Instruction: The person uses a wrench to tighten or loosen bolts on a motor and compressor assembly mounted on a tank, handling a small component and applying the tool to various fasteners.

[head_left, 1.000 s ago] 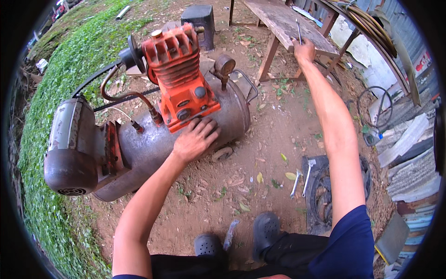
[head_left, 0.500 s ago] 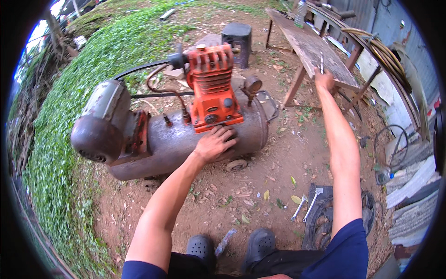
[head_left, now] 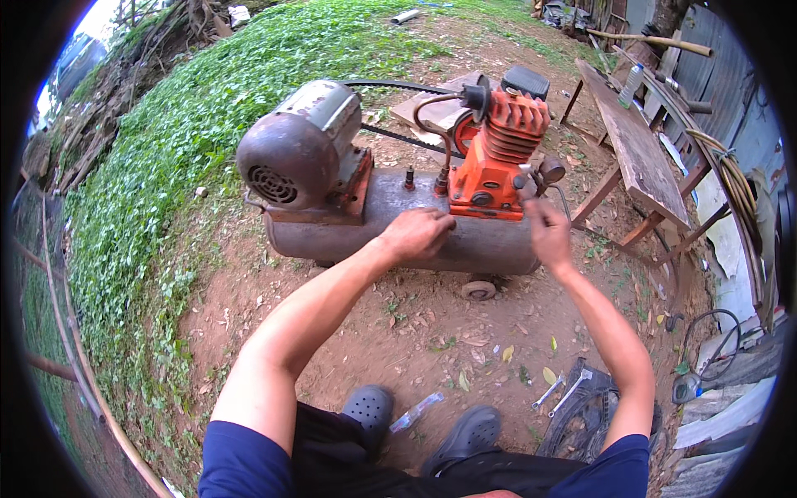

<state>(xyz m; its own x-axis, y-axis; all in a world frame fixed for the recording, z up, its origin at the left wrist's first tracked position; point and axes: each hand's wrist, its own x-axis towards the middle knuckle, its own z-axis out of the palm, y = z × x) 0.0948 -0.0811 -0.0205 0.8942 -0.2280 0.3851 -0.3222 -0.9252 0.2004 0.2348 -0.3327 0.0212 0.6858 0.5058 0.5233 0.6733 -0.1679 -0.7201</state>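
An air compressor stands on the dirt before me, with a long brown tank [head_left: 490, 241], an orange pump head [head_left: 498, 153] and a grey-brown motor [head_left: 290, 141]. My left hand [head_left: 419, 234] lies against the tank by the pump's near base edge. Its fingers are curled together, and whatever they hold is hidden. Right of the pump base, my right hand [head_left: 550, 231] is closed round a slim metal tool [head_left: 526, 189], wrench-like but blurred. The tool points up toward the pump's side, near a round gauge [head_left: 550, 169]; I cannot tell whether it touches.
A wooden bench [head_left: 631, 141] with a plastic bottle [head_left: 633, 83] runs along the right. Two wrenches [head_left: 571, 393] lie by a black mat [head_left: 581, 423] near my right foot. A black belt [head_left: 398, 85] runs behind the motor. Coiled hose [head_left: 735, 187] hangs at the far right.
My right hand has come from the bench to the pump's right side with the metal tool. My left hand's fingers have curled at the pump base. The view has swung left.
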